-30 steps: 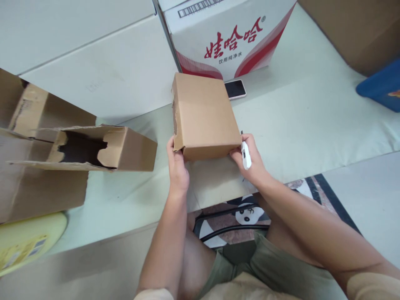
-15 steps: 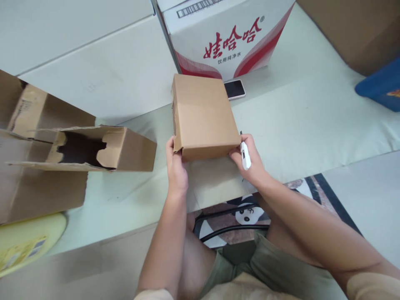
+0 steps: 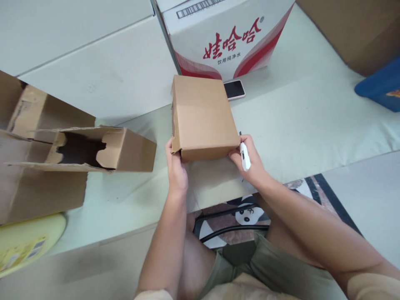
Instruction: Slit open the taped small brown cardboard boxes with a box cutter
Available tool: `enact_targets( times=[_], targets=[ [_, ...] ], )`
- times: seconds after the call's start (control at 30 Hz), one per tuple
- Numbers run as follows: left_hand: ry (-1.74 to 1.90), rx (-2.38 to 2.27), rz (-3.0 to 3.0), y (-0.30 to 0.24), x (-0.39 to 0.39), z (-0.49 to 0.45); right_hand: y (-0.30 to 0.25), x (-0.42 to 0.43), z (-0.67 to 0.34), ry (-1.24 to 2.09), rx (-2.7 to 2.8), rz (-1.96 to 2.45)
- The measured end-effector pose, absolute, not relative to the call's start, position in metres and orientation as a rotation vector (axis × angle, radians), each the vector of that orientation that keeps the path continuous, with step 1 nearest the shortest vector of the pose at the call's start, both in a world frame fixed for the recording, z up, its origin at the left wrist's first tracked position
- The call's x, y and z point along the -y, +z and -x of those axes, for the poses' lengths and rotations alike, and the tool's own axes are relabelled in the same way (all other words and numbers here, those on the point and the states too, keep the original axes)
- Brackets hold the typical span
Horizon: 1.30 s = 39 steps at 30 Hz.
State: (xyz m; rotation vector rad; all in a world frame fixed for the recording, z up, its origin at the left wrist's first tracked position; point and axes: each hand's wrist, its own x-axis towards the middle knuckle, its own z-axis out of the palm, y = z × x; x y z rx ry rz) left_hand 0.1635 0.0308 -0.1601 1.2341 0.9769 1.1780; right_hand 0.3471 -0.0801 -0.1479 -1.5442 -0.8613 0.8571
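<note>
A small closed brown cardboard box (image 3: pixel 201 114) lies on the pale table (image 3: pixel 312 121) in front of me. My left hand (image 3: pixel 176 168) grips its near left corner, fingers curled under the edge. My right hand (image 3: pixel 250 160) holds the near right corner and also clasps a small white utility knife (image 3: pixel 244 155) against the box's side. The box's near end looks slightly raised off the table.
An opened, torn cardboard box (image 3: pixel 103 149) lies on its side at left, against a larger brown carton (image 3: pixel 34 183). A white and red printed carton (image 3: pixel 225 33) stands behind, a phone (image 3: pixel 234 89) beside it. A blue object (image 3: pixel 379 85) sits far right.
The small box has shifted very slightly towards me and tipped up a little at its near end. Both hands keep the same hold.
</note>
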Motion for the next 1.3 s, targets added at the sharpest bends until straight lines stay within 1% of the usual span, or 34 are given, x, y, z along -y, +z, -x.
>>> enact_targets(
  times=[0.7, 1.3],
  targets=[
    [1.176, -0.962, -1.225, -0.1605, -0.0311, -0.1618, -0.1457, 0.0789, -0.3465, 0.866, 0.863, 1.549],
    [1.15, -0.964, -1.247, -0.1638, -0.0327, -0.1597, -0.1417, 0.0781, -0.3477, 0.953, 0.89, 1.589]
  ],
)
